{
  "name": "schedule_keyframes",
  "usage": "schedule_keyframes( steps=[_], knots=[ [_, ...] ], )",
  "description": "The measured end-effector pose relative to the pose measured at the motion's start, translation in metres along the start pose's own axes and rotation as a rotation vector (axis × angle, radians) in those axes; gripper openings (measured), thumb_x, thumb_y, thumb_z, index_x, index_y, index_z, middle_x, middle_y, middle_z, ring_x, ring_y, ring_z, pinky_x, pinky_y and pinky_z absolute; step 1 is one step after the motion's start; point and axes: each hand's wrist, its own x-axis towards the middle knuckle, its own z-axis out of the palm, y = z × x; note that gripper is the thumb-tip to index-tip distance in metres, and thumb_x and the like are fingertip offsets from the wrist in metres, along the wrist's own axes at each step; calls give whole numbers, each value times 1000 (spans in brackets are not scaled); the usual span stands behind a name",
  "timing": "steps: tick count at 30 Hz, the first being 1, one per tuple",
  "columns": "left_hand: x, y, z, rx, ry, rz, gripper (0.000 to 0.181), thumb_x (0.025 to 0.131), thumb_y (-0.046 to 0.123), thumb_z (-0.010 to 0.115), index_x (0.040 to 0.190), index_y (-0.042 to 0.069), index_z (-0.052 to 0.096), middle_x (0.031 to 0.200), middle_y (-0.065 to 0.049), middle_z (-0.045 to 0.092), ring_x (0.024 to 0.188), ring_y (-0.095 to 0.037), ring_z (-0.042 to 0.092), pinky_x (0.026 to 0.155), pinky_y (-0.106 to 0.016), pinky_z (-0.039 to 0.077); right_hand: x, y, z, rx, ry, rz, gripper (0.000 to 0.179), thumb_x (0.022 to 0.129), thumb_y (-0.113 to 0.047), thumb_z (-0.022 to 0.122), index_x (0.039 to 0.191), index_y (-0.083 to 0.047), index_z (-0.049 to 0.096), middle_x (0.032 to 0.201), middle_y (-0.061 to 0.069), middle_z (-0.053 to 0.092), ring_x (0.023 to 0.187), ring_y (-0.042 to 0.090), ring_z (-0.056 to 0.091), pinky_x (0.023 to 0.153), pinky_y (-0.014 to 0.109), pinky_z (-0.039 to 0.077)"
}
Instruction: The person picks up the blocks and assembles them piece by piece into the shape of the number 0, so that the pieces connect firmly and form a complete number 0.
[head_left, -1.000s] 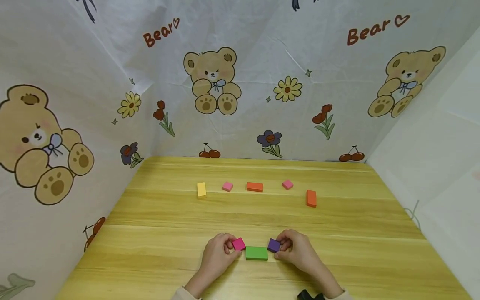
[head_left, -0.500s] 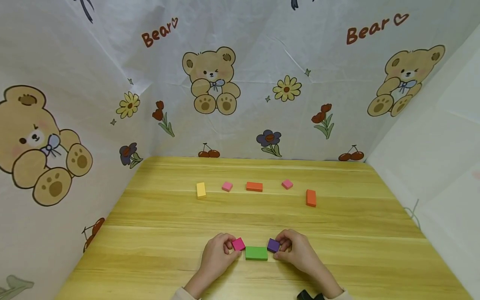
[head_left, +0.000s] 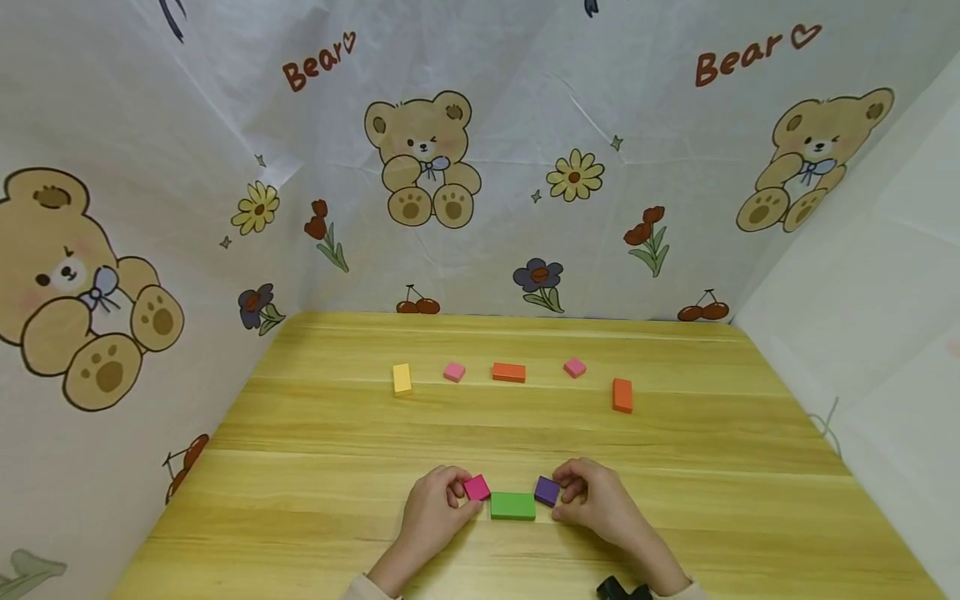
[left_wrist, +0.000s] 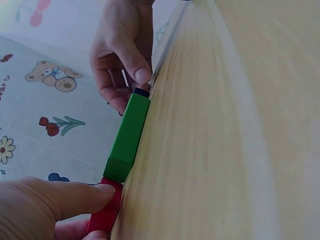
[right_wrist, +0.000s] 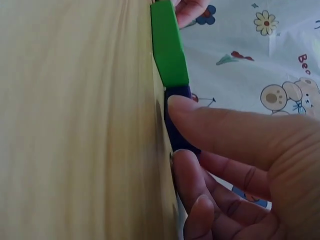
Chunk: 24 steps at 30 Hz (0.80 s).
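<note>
My left hand [head_left: 435,510] pinches a magenta block [head_left: 477,488], thumb along its near side, as the left wrist view also shows. The block stands turned at the left end of a green rectangular block [head_left: 513,506], touching its corner. At the green block's right end sits a dark purple block [head_left: 547,491], likewise turned. Around this purple block my right hand [head_left: 597,502] has its thumb and fingers loosely bent, with a small gap at the thumb in the head view. In the right wrist view the thumb [right_wrist: 215,127] partly covers the purple block [right_wrist: 176,120].
Farther back on the wooden table [head_left: 337,492] lie a yellow block [head_left: 402,380], two pink blocks [head_left: 454,372] and two orange blocks [head_left: 509,372], spread in a row. A black object [head_left: 622,588] shows at the front edge by the right wrist. A bear-print cloth [head_left: 495,242] hangs behind.
My right thumb and fingertips have loosened slightly to the right, away from the purple block. The left hand and the blocks stay where they were.
</note>
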Motion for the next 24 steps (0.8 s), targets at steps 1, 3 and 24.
schedule_keyframes(
  steps=[1,3,24],
  knots=[
    [0,0,0,0,0,1,29,69,14,86,93,8,71,72,8,57,59,3,43,56,-17,38,0,0,-2,-3,-5,12,41,68,-7,87,103,-3,67,93,5,65,76,10,61,65,22,52],
    [0,0,0,-1,1,2,29,69,14,86,93,8,71,72,7,57,59,3,43,56,-16,38,0,-1,-7,-12,-3,36,43,68,-6,87,106,-3,67,95,5,66,78,12,61,66,22,52],
    [0,-1,1,-22,-16,-21,28,70,14,86,94,8,71,73,8,56,60,3,43,56,-16,39,54,58,-132,-50,183,-4,78,84,-9,76,148,1,34,142,29,35,121,47,44,90,59,42]
  ],
)
